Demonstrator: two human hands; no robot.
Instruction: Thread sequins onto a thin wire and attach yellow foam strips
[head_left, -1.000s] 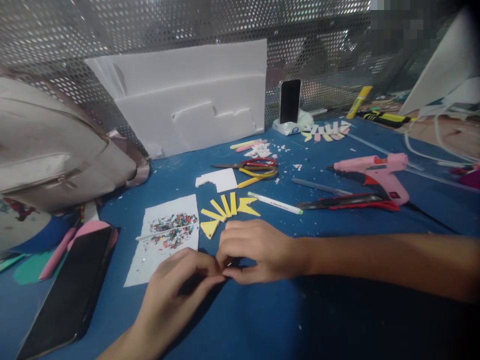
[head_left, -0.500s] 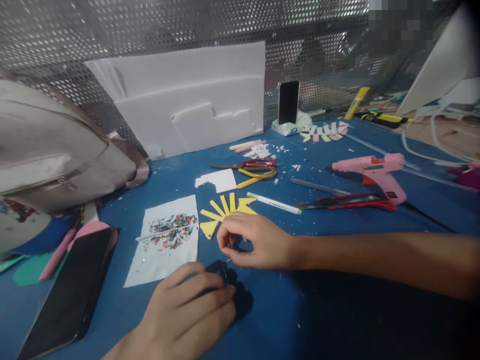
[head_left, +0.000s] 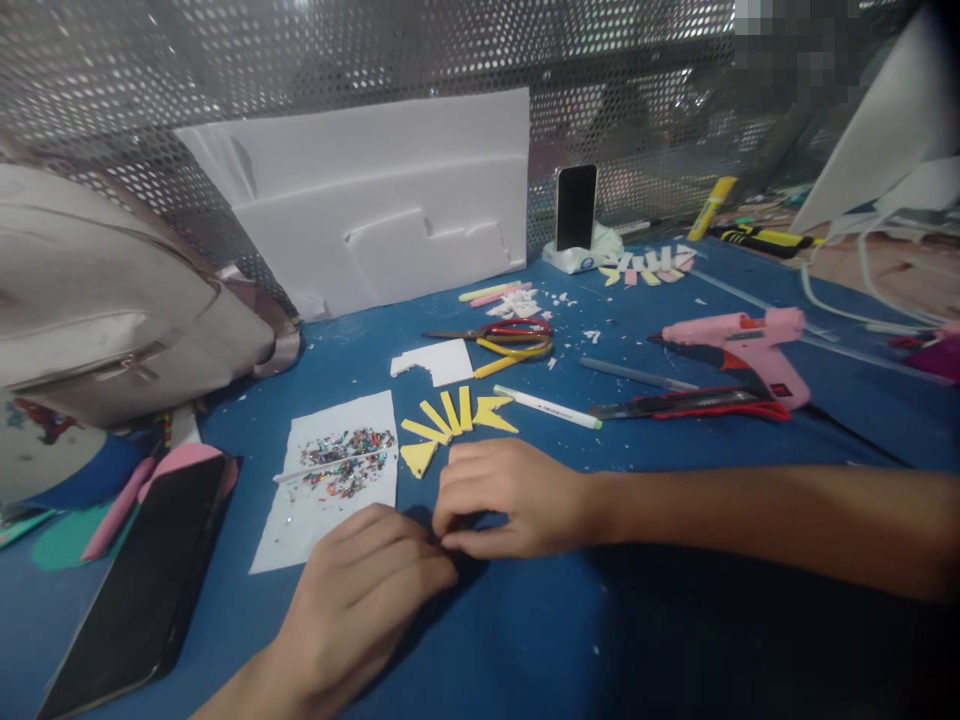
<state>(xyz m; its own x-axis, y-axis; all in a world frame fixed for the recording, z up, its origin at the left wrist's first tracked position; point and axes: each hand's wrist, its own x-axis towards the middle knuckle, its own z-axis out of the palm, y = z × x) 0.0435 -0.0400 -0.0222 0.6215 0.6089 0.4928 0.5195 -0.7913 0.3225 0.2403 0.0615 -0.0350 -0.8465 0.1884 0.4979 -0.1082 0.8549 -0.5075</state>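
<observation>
My left hand (head_left: 367, 590) and my right hand (head_left: 506, 498) meet at their fingertips low on the blue table (head_left: 600, 620). Both have curled fingers pinched on something small and dark that I cannot make out. Just beyond the fingers lie several yellow foam pieces (head_left: 450, 420) fanned out. Left of them is a white paper (head_left: 330, 480) with a heap of coloured glitter and a thin stick across it.
A phone (head_left: 142, 590) lies at the near left by pink foam shapes (head_left: 120, 505) and a grey bag (head_left: 112, 300). Behind are white foam board (head_left: 375, 210), scissors (head_left: 502, 340), a white pen (head_left: 547, 407), a red cutter (head_left: 690, 403), a pink glue gun (head_left: 742, 345) and an upright phone (head_left: 576, 207).
The hands drew apart half a second ago, the left dropping toward me and the right lifting. Now their fingertips are together again at the same spot.
</observation>
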